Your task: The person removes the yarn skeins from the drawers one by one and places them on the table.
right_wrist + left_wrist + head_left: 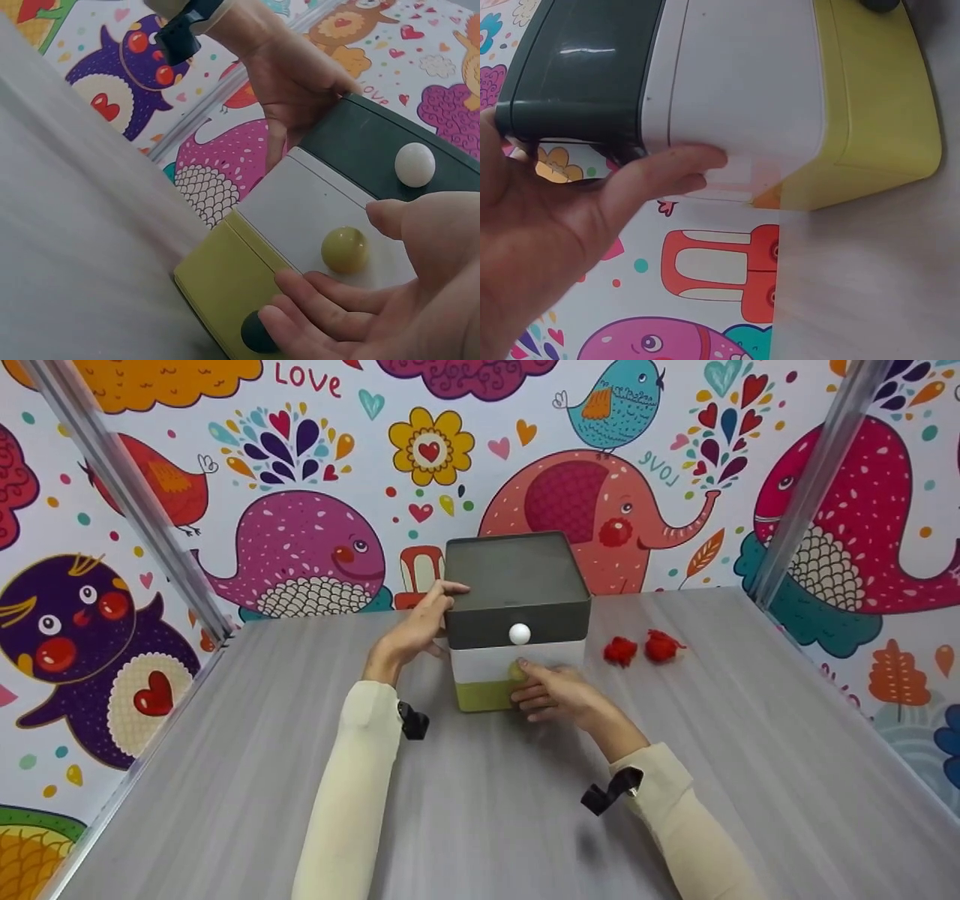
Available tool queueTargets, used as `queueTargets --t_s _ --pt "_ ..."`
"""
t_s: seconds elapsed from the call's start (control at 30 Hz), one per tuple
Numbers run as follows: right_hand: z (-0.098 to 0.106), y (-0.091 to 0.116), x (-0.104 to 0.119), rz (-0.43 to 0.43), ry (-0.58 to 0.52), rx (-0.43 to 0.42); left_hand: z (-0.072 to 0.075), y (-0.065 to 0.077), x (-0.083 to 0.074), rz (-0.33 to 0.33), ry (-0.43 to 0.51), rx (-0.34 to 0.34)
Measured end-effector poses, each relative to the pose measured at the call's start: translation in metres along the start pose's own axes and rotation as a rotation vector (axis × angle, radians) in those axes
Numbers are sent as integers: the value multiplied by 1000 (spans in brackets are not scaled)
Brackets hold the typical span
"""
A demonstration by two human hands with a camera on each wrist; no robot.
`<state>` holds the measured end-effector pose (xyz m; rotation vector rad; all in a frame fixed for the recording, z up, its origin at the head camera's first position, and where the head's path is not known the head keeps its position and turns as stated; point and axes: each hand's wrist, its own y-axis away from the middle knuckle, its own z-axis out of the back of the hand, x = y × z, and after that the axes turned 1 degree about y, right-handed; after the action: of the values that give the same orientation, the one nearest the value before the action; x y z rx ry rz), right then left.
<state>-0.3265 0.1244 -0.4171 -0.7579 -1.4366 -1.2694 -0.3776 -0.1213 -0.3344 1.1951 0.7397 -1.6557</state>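
Left hand (pixel 416 628) lies spread against the drawer box (pixel 491 624), right hand (pixel 562 694) spread beside its yellow knob (pixel 345 250).

There are two hands (pixel 411 631); three drawers (pixel 484 662); three knobs (pixel 519 634); two red clumps (pixel 663 646).

Hands (pixel 411 631) (pixel 559 694): left on box (pixel 517 570) side, right at yellow-green knob (pixel 516 670) | red clumps (pixel 663 646): on table (pixel 480 810), beside box

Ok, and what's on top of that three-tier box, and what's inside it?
Only the left hand shows on the box, touching the left edge of its dark top. The inside cannot be seen: that top and the three front panels cover it.
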Motion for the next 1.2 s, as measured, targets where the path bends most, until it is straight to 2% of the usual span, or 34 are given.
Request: queueTargets --t_s 0.3,0.87,1.2 --pt "-9 -7 3 -40 -111 22 -1 2 1 -11 5 -10" --pt "-9 -11 0 -23 -148 34 0 1 1 -3 -6 -15" --pt "-7 -11 0 -10 -173 85 -2 0 1 -2 3 -15"
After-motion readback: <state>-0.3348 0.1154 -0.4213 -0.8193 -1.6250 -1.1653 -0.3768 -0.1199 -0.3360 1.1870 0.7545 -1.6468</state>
